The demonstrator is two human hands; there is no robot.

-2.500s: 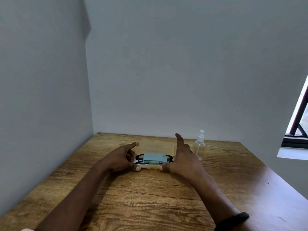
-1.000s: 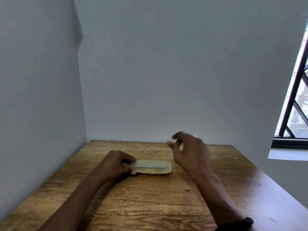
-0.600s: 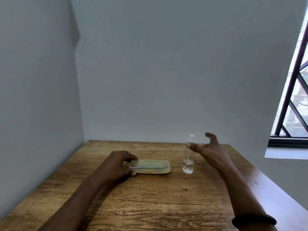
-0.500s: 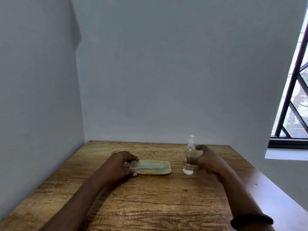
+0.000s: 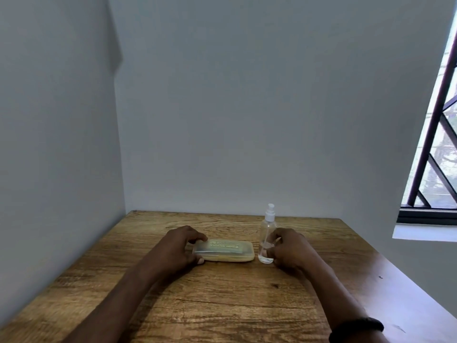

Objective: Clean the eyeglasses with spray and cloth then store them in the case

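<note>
A translucent yellowish eyeglass case (image 5: 226,251) lies closed on the wooden table (image 5: 222,305), a pale shape showing faintly through its lid. My left hand (image 5: 176,248) grips the case's left end, thumb in front and fingers over the top. Just right of the case stands a clear spray bottle (image 5: 267,240) with a white pump top, upright, with a little liquid at the bottom. My right hand (image 5: 293,248) is wrapped around the bottle's lower part from the right. The eyeglasses and cloth are hidden inside the case.
Grey walls close in the table on the left and at the back. A barred window (image 5: 435,154) with a white sill is at the right. The table's right edge runs diagonally past my right forearm, which wears a dark wristband (image 5: 356,329).
The case lid was shut over the glasses and cloth. My right hand then moved right and took hold of the spray bottle, which now stands close beside the case. My left hand stayed on the case.
</note>
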